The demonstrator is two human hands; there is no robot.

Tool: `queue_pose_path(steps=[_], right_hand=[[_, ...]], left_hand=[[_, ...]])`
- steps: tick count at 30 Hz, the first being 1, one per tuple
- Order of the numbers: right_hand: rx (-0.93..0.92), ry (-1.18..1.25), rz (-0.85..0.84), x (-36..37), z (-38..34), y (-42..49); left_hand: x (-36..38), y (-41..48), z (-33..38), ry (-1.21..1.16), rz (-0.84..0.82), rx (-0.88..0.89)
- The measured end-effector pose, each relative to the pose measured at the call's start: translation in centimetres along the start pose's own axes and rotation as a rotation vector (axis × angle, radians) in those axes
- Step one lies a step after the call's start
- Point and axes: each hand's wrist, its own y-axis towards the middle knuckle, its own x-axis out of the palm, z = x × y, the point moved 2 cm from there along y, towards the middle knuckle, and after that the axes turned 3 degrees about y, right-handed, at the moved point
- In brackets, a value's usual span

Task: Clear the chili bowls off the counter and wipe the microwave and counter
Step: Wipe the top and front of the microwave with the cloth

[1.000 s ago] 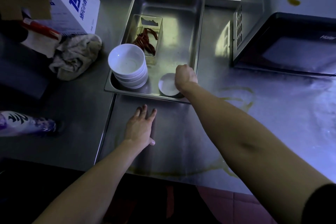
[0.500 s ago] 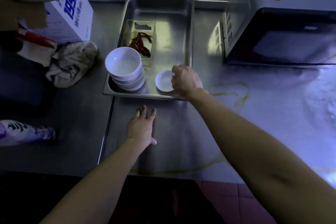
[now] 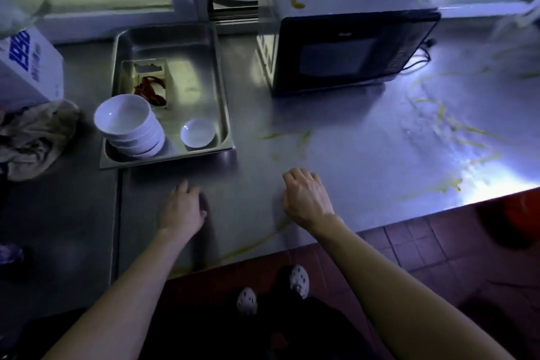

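Grey-beige rag (image 3: 32, 137) lies crumpled at far left, beside the tray (image 3: 223, 90). The stacked bowls (image 3: 125, 123) and a small dish (image 3: 198, 133) sit in the tray, off the surface (image 3: 336, 140). Left hand (image 3: 182, 207) rests on the surface below the tray, empty, fingers loose. Right hand (image 3: 306, 196) is nearby, loosely curled around nothing. The microwave (image 3: 344, 47) has a yellow smear (image 3: 296, 3) on top, and yellow streaks (image 3: 450, 126) cross the surface to its right. Clearing looks done. Wiping should come next, which calls for a reach left to the rag.
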Motion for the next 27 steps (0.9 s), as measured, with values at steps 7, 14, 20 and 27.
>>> queue_pose_path(steps=[7,14,20,27], right_hand=[[0.237,0.028,0.12,-4.4,14.0,-6.9],[0.47,0.034,0.185,-10.1,34.2,-14.6],[0.653,0.034,0.25,-14.7,49.9,-23.3],[0.82,0.078,0.308,-17.3,63.9,-26.4]], left_hand=[[-0.2,-4.4,15.0,-0.052,0.221,0.321],[-4.0,-3.4,40.4,0.049,0.265,0.586],[-4.2,-5.5,62.4,0.02,0.245,0.818],[-5.2,-4.2,80.0,0.006,0.184,0.923]])
